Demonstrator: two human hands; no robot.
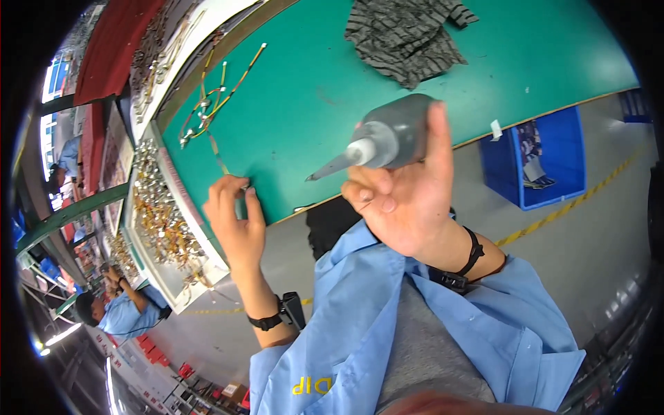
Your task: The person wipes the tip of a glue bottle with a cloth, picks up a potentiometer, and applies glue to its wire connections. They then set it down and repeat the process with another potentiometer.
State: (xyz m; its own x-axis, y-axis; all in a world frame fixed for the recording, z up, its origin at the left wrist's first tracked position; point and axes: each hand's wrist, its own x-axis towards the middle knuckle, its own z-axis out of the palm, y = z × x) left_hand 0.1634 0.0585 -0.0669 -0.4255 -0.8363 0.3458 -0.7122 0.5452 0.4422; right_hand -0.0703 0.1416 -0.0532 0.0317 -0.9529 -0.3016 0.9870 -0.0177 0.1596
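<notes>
My right hand [415,207] is wrapped round a dark grey squeeze bottle [404,128], raised above the near edge of the green table. Its white collar [361,151] and long tapered nozzle tip [325,169] point down to the left. My left hand [235,221] is at the table edge, fingers curled with thumb and index close together. A wire harness [214,145] with yellow, red and dark strands and small white connectors lies on the table, and one end runs to those fingertips. The fingers partly hide that end.
A white tray [183,200] heaped with small wired parts stands left of the table [297,104]. A crumpled striped grey cloth [408,38] lies at the far side. On the floor to the right is a blue bin [501,166]. Another person [128,311] in blue works at the left.
</notes>
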